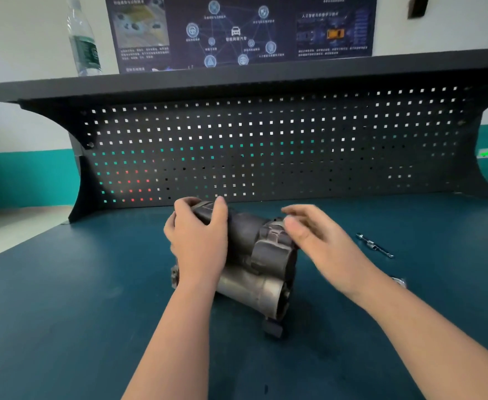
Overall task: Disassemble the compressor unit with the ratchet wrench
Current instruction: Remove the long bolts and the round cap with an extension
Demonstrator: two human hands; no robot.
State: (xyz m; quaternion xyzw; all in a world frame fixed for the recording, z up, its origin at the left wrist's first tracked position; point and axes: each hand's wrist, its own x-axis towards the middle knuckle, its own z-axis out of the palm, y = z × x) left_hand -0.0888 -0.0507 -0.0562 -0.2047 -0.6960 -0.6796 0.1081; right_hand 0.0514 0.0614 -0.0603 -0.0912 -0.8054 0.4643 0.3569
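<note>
We judge we are positioning: left hand (198, 236) grips the compressor unit (254, 264) at frame centre on the bench (63, 313), right hand (316, 236) loose-fingered beside it; next, fetch the ratchet wrench (375, 245) at right.

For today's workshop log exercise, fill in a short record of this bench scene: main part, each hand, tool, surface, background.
main part: compressor unit, lying on its side
left hand: grips the unit's far end
right hand: fingers relaxed, blurred, at the unit's top right; contact unclear
tool: ratchet wrench, on the mat right of the unit, untouched
surface: blue bench mat
background: black pegboard; water bottle on the shelf
</note>
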